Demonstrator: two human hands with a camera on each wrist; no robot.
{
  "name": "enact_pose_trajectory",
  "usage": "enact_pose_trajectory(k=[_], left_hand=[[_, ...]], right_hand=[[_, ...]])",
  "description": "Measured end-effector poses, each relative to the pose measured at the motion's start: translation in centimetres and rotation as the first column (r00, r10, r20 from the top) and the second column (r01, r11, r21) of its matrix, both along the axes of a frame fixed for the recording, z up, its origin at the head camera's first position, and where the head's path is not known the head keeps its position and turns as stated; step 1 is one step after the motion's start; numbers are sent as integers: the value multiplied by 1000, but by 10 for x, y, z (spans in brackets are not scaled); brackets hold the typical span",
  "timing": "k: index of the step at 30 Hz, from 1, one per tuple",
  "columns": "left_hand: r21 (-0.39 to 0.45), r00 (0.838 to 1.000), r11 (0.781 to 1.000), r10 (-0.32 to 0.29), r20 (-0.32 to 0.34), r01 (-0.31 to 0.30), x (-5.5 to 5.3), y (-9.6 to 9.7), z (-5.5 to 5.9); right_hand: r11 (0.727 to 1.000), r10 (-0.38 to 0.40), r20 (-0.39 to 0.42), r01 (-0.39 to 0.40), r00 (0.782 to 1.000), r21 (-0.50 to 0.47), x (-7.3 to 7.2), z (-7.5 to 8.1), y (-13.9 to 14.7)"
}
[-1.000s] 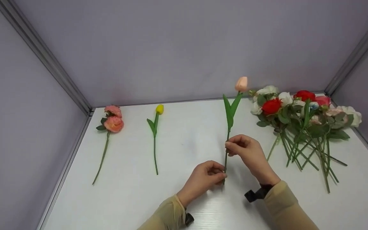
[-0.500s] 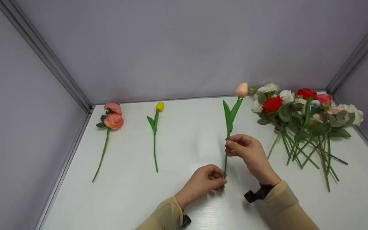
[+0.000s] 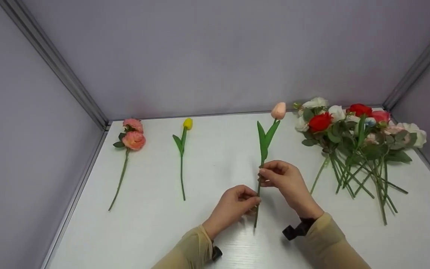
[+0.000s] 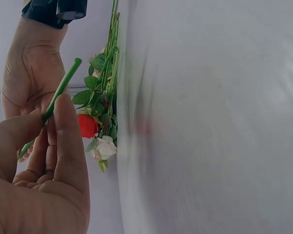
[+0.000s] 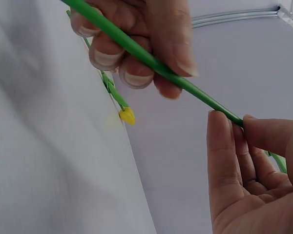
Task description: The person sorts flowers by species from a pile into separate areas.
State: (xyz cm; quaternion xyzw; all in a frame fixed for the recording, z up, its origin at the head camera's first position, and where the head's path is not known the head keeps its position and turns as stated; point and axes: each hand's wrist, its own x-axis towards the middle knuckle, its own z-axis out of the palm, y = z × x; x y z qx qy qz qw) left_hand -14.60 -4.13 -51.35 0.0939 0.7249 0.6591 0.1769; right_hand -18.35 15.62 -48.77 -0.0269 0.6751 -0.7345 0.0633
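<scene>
A pale pink tulip [image 3: 278, 111] with green leaves is held raised over the white table, its bloom pointing away from me and its stem slanting slightly. My right hand [image 3: 287, 183] pinches the stem just below the leaves, between thumb and forefinger. Lower down, my left hand [image 3: 233, 205] pinches the same stem, and the bare stem end sticks out below those fingers. In the left wrist view the green stem [image 4: 61, 92] passes between the left thumb and fingers. Both hands grip the stem [image 5: 132, 46] in the right wrist view, a short stretch apart.
On the table [image 3: 144, 231] a yellow tulip [image 3: 187, 124] lies left of the hands. Further left lies a stem with two coral-pink blooms [image 3: 133, 140]. A pile of red, white and pink flowers [image 3: 321, 122] with crossing stems lies at the right. Grey walls enclose the back and sides.
The tulip has come lower and a little left, with the right hand following. My left hand first dipped, then rose along the stem, so more of the stem end now shows beneath it.
</scene>
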Motion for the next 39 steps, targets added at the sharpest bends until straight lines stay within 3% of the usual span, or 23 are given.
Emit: enact_pose_trajectory(k=[10, 14, 16, 17, 19, 20, 23, 24, 26, 29, 34, 39], left_hand=[[-28, 999, 998, 49, -10, -49, -9, -21, 10], [-119, 997, 990, 80, -17, -81, -22, -46, 16], [-184, 994, 977, 105, -22, -107, -33, -63, 18], [-212, 993, 970, 120, -22, -122, -38, -72, 19], [-274, 987, 948, 162, -18, -161, -50, -91, 21], [-305, 982, 935, 187, -15, -183, -56, -101, 22], [-389, 965, 888, 263, -7, -246, -70, -127, 23], [-415, 959, 872, 285, -3, -261, -74, -134, 23], [-455, 949, 847, 314, 10, -275, -82, -145, 22], [-492, 943, 828, 331, 42, -269, -91, -154, 20], [-522, 928, 809, 363, 81, -271, -96, -158, 14], [-540, 923, 786, 382, 41, -301, -97, -158, 10]], right_hand=[[996, 54, 4, -54, 999, 66, -6, -6, -23], [970, 118, -46, -105, 992, 219, -15, -5, -28], [918, 159, -100, -110, 982, 381, -19, -4, -30], [874, 188, -136, -102, 973, 475, -20, -3, -31], [750, 266, -209, -66, 941, 658, -22, -3, -35], [672, 317, -241, -38, 917, 740, -23, -3, -37], [453, 483, -282, 39, 829, 891, -24, -4, -44], [395, 527, -277, 57, 803, 917, -24, -4, -47], [316, 591, -258, 75, 765, 946, -24, -5, -52], [271, 633, -232, 70, 739, 960, -22, -5, -59], [258, 660, -201, 34, 723, 966, -17, -8, -65], [248, 665, -192, 29, 722, 968, -15, -11, -62]])
